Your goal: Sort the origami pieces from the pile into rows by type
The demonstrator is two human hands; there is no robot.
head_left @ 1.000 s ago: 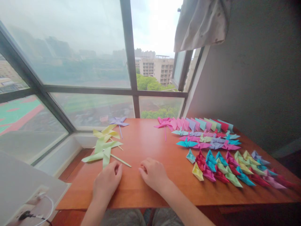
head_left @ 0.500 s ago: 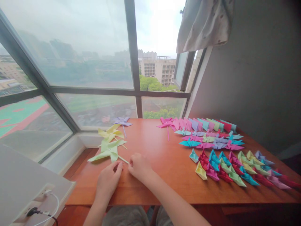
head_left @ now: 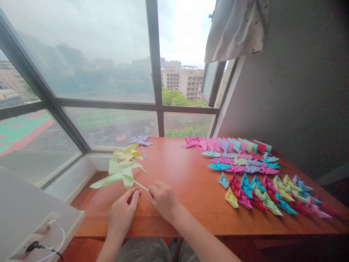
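Observation:
My right hand (head_left: 163, 199) is closed in a pinch on the near end of the stick of a light green paper pinwheel (head_left: 119, 174). The pinwheel's head is raised off the wooden table (head_left: 180, 174) and tilts up to the left. My left hand (head_left: 121, 213) rests on the table just left of the stick, fingers loosely curled, fingertips close to the stick. I cannot tell whether it touches it. A yellow pinwheel (head_left: 128, 153) and a purple pinwheel (head_left: 140, 140) lie behind the green one.
A pink pinwheel (head_left: 191, 143) and rows of several coloured folded paper pieces (head_left: 253, 171) cover the table's right half. Windows stand behind the table, a grey wall to the right. At lower left a white surface holds a socket with a plugged cable (head_left: 40, 236).
My right hand moved left and pinched the green pinwheel's stick. The pinwheel's head has lifted off the table. My left hand stayed nearly in place.

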